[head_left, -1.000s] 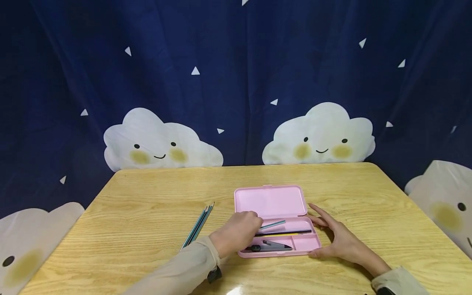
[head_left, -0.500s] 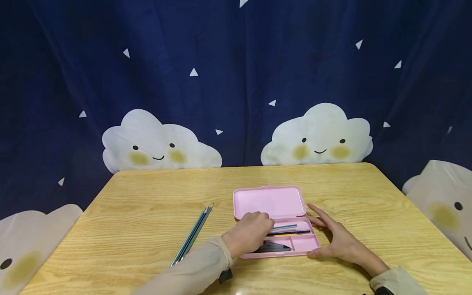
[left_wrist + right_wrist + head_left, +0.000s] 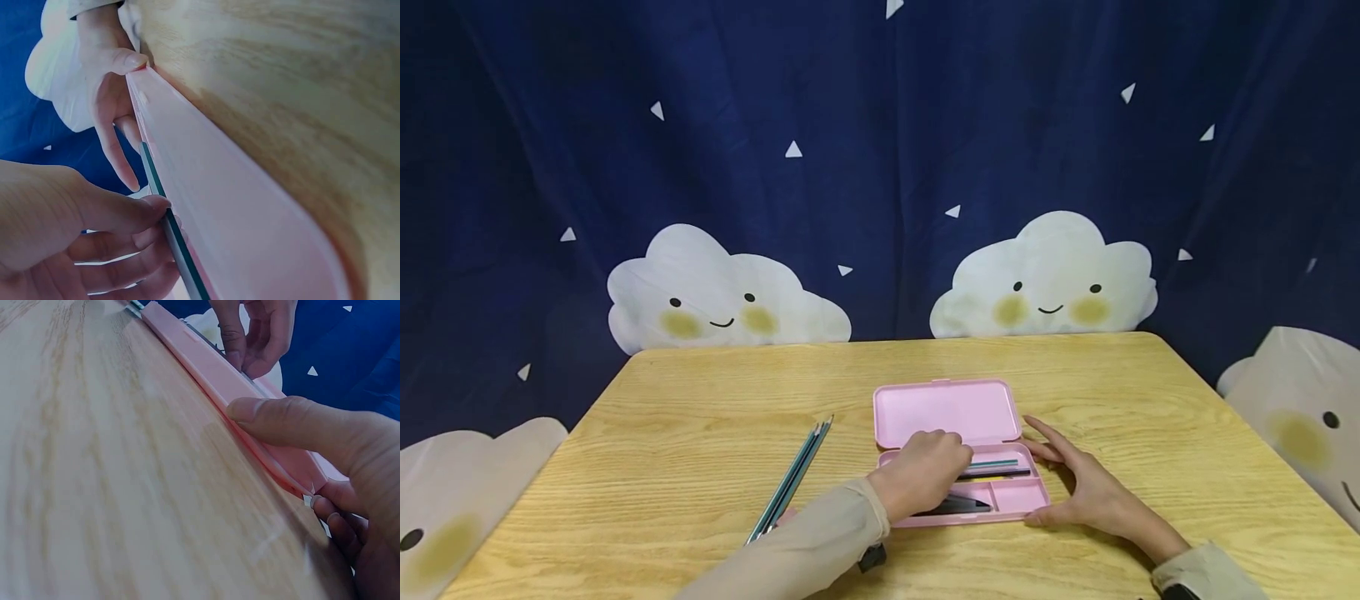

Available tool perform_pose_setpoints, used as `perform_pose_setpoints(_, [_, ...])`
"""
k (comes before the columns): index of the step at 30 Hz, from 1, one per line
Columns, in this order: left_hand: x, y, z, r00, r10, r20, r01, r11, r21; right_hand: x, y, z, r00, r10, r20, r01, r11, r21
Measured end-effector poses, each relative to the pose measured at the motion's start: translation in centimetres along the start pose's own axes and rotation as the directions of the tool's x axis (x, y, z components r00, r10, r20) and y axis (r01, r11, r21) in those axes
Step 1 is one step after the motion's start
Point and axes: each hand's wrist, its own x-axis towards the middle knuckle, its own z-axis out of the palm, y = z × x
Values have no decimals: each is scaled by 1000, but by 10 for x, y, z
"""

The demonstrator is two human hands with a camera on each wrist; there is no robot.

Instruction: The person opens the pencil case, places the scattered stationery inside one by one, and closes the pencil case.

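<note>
My left hand (image 3: pixel 925 471) pinches a teal pencil (image 3: pixel 181 250) between thumb and fingers, low over the open pink pencil case (image 3: pixel 1024 497). In the head view the pencil's far end lies along the case's back compartment, beside a black pencil (image 3: pixel 1007 473) and a yellow one. A grey drawing compass (image 3: pixel 964 505) lies in the front compartment, partly hidden behind the left hand. My right hand (image 3: pixel 1093 492) holds the right end of the case, thumb at the front corner and fingers behind. The lid (image 3: pixel 943 412) is laid back on the far side.
Several teal and dark pencils (image 3: pixel 793 479) lie together on the wooden table (image 3: pixel 700 417), left of the case. A small pink thing (image 3: pixel 787 517) shows beside them, mostly behind the left sleeve. A dark blue cloud-patterned curtain (image 3: pixel 895 167) hangs beyond the table's far edge.
My left hand has moved right over the case, and the teal pencil has slid right and come level with the back compartment. The right hand has stayed at the case's end.
</note>
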Motion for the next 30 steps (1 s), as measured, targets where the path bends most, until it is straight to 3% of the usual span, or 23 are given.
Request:
perform_pose_setpoints(8, [6,3,1,1000,-1,23,1,1000,-6,-1,1,0,999,-36,2,36,999,-9])
perform_pose_setpoints(30, [11,15,5,1000,10,8,-10,999,47,0,-1,0,1000,-27,6,27,1000,2])
